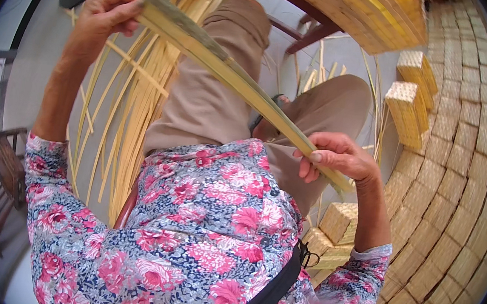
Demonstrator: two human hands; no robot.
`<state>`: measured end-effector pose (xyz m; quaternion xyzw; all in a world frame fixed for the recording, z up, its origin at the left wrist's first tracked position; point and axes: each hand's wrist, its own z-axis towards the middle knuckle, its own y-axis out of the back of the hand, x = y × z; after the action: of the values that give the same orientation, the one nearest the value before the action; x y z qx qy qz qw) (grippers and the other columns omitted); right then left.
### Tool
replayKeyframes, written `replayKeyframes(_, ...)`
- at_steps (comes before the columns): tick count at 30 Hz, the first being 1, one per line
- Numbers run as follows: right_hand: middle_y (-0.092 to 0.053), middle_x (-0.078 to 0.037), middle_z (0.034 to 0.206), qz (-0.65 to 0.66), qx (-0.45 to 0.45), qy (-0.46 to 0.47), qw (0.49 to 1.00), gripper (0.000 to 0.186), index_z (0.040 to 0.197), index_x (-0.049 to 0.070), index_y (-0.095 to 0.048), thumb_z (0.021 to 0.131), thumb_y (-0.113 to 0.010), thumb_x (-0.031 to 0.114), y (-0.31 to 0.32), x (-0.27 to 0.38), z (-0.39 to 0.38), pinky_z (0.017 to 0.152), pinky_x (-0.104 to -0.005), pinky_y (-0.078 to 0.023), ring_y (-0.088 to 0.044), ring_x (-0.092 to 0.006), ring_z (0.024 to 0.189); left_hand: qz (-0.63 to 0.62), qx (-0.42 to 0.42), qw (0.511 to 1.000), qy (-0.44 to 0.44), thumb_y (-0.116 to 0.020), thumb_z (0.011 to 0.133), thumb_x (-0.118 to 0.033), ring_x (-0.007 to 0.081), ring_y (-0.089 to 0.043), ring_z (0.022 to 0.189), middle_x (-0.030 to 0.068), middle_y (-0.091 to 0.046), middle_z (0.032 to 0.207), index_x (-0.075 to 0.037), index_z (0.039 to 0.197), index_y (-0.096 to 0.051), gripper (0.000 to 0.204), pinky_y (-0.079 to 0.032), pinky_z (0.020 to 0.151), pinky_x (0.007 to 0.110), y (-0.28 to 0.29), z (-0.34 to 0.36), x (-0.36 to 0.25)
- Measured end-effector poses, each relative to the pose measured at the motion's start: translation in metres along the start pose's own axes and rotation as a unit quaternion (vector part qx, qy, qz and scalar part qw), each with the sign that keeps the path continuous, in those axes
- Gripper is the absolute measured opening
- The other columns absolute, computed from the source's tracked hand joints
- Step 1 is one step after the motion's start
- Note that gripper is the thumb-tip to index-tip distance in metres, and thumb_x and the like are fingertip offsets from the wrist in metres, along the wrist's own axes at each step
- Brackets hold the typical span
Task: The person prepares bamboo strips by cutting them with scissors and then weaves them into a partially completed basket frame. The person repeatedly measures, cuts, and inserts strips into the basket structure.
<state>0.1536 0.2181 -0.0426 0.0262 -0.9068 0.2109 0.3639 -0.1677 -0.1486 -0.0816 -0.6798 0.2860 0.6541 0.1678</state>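
Item under inspection: one long, flat, yellow-green strip length of what looks like split bamboo or cane, suspended slantwise above the seated worker's brown trousers. Its edge shows layers; whether it is a single piece or several laid together, I cannot tell.

Hands: two, set well apart. The left hand pinches the upper end between thumb and curled fingers; the right hand pinches near the lower end, thumb uppermost.

Handling, as judged: light, stiff along its run, springy across the flat, smooth enough to slide, liable to split along the grain, with edges possibly sharp. The sound hold is a flat pinch near each end, as found.

Count:
- Loose pale-yellow flat strips on the grey floor, to the worker's left: many, overlapping, not countable.
- Upright yellow woven blocks, to the right beyond the knee: two.
- Pale woven blocks beside the right forearm: two visible, partly hidden.
- Packed rows of straw-coloured woven blocks at far right: dozens, no reliable figure.
- Dark red wooden frame ahead: one.
- Dark wooden chair at left: one visible.
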Motion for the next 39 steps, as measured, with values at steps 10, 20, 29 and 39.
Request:
replayKeyframes(10, -0.071, -0.007, 0.089, -0.13, -0.184, 0.051, 0.973, 0.02, 0.107, 0.0, -0.066, 0.097, -0.062, 0.018, 0.017, 0.014, -0.076, 0.069, -0.0259, -0.056, -0.068, -0.0122, 0.079, -0.087, -0.038, 0.994, -0.052, -0.066, 0.095, -0.016, 0.0063, -0.061, 0.065, -0.0029, -0.063, 0.078, -0.008, 0.099, -0.067, 0.009, -0.05, 0.059, 0.022, -0.017, 0.011, -0.013)
replayKeyframes(20, -0.069, -0.006, 0.081, -0.313, -0.351, 0.146, 0.87, 0.014, 0.096, -0.002, -0.065, 0.097, -0.057, 0.008, 0.029, 0.056, -0.074, 0.066, -0.0247, -0.053, -0.064, -0.0097, 0.071, -0.027, -0.046, 0.988, -0.148, -0.058, 0.098, -0.016, 0.0076, -0.064, 0.074, 0.0015, -0.069, 0.088, -0.004, 0.105, -0.067, 0.017, -0.054, 0.071, 0.024, -0.009, 0.031, -0.022)
replayKeyframes(29, -0.068, -0.006, 0.076, -0.327, -0.419, 0.176, 0.829, 0.011, 0.091, -0.003, -0.065, 0.095, -0.057, 0.004, 0.052, 0.081, -0.072, 0.059, -0.0239, -0.055, -0.065, -0.0097, 0.067, -0.045, -0.044, 0.98, -0.188, -0.063, 0.098, -0.019, 0.0074, -0.067, 0.078, 0.001, -0.069, 0.086, -0.005, 0.102, -0.068, 0.016, -0.054, 0.067, 0.022, -0.031, 0.095, -0.053)
replayKeyframes(39, -0.067, -0.004, 0.076, -0.366, -0.448, 0.18, 0.795, 0.011, 0.093, -0.001, -0.066, 0.096, -0.056, 0.002, 0.059, 0.11, -0.09, 0.058, -0.0211, -0.054, -0.064, -0.0065, 0.068, -0.094, -0.064, 0.954, -0.276, -0.066, 0.096, -0.017, 0.0038, -0.056, 0.07, -0.0032, -0.065, 0.078, -0.005, 0.096, -0.071, 0.013, -0.05, 0.067, 0.021, -0.056, 0.147, -0.054)
